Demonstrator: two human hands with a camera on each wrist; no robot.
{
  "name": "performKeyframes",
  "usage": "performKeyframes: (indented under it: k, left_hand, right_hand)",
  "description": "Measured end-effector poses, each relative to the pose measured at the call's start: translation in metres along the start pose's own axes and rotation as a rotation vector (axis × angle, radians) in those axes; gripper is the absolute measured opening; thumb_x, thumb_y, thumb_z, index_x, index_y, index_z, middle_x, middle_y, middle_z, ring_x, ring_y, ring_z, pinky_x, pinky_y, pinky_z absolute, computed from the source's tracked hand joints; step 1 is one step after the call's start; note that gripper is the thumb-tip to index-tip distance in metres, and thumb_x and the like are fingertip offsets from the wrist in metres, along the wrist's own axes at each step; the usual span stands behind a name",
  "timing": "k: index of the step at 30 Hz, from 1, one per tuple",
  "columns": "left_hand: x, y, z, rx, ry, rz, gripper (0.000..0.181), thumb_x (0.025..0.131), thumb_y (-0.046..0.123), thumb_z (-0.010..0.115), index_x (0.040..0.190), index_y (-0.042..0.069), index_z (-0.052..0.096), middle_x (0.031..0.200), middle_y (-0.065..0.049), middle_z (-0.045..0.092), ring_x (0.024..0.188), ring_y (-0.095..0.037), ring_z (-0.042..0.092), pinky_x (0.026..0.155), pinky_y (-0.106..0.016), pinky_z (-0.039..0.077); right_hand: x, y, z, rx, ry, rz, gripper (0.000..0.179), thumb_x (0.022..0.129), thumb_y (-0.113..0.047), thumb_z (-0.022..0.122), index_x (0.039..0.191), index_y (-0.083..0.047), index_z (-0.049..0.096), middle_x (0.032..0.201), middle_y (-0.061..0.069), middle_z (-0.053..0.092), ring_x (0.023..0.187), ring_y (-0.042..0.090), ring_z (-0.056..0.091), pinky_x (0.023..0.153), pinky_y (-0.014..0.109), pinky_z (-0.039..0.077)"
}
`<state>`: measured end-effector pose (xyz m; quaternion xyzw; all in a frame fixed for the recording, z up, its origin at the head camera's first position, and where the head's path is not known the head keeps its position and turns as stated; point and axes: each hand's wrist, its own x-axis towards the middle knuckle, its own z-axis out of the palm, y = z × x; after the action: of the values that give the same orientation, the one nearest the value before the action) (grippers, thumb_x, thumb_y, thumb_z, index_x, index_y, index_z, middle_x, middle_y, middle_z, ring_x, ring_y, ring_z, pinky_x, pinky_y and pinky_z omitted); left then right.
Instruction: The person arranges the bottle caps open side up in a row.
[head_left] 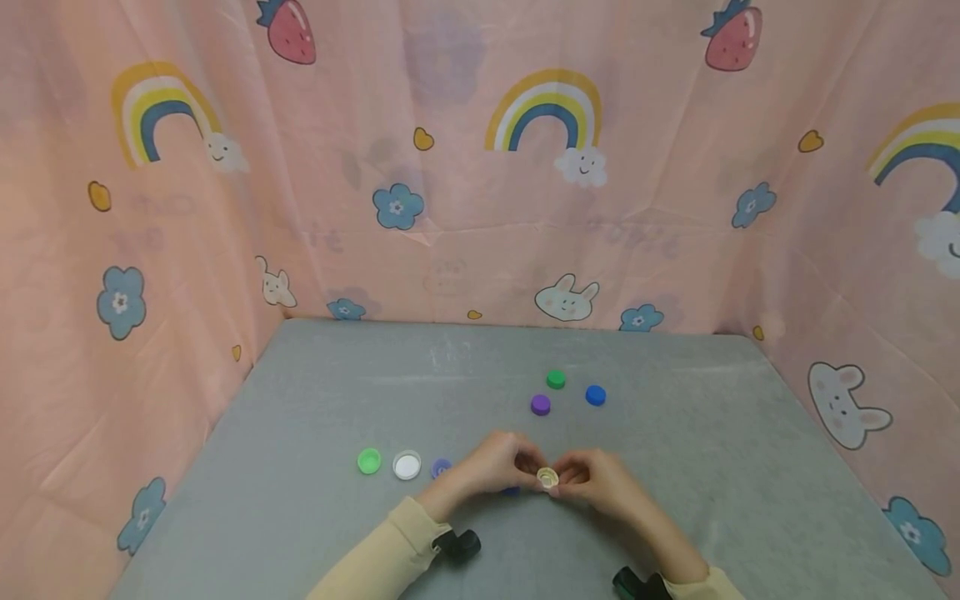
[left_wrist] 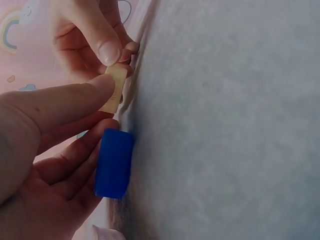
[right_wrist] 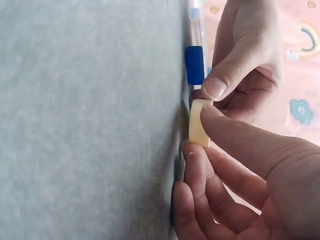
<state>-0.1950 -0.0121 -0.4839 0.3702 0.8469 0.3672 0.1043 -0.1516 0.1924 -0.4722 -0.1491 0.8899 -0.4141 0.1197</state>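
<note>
A pale yellow bottle cap [head_left: 547, 477] is between both hands near the front middle of the table, its hollow side facing up in the head view. My left hand [head_left: 495, 462] pinches one side of it, thumb on the near face. From the other side my right hand [head_left: 600, 483] also pinches the cap [right_wrist: 199, 125] between thumb and fingers. Close under the left hand a blue bottle cap [left_wrist: 115, 162] rests on the table, mostly hidden by that hand in the head view. A lavender cap [head_left: 441, 468] shows partly beside the left wrist.
On the grey table [head_left: 300, 533], a light green cap [head_left: 369, 461] and a white cap [head_left: 407, 465] lie left of the hands. Farther back are a green cap [head_left: 556, 379], a purple cap [head_left: 540, 405] and a blue cap [head_left: 596, 395]. A pink patterned curtain [head_left: 480, 267] surrounds the table.
</note>
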Motion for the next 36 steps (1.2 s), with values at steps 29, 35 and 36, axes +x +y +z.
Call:
performKeyframes:
  k: [29,35,36]
  left_hand:
    - [-0.0039,-0.0028,-0.0032,0.035,-0.047,-0.013,0.024,0.074,0.022,0.082,0.097,0.016,0.075,0.085,0.008,0.065,0.078,0.002,0.056,0.069,-0.011,0.044]
    - [-0.0025,-0.0029,-0.0059,-0.016,-0.072,-0.036,0.023,0.075,0.021,0.081,0.097,0.015,0.075,0.086,0.008,0.065,0.078,0.001,0.057,0.068,-0.012,0.045]
    - [-0.0018,-0.0032,-0.0064,-0.040,-0.070,-0.049,0.023,0.076,0.020,0.080,0.097,0.014,0.075,0.086,0.007,0.067,0.077,0.001,0.057,0.069,-0.013,0.046]
  right_hand:
    - [0.0010,0.0003,0.0028,0.004,-0.043,-0.045,0.029,0.076,-0.023,0.079,0.097,-0.006,0.068,0.080,0.001,0.068,0.069,0.007,0.061,0.060,0.020,0.048]
    - [0.0021,0.0017,0.0013,0.011,-0.056,-0.037,0.030,0.076,-0.023,0.079,0.098,-0.006,0.068,0.080,0.001,0.068,0.069,0.007,0.061,0.060,0.021,0.048]
    - [0.0022,0.0017,0.0006,0.015,-0.059,-0.028,0.029,0.077,-0.024,0.078,0.099,-0.007,0.068,0.081,0.001,0.068,0.069,0.008,0.061,0.060,0.021,0.048]
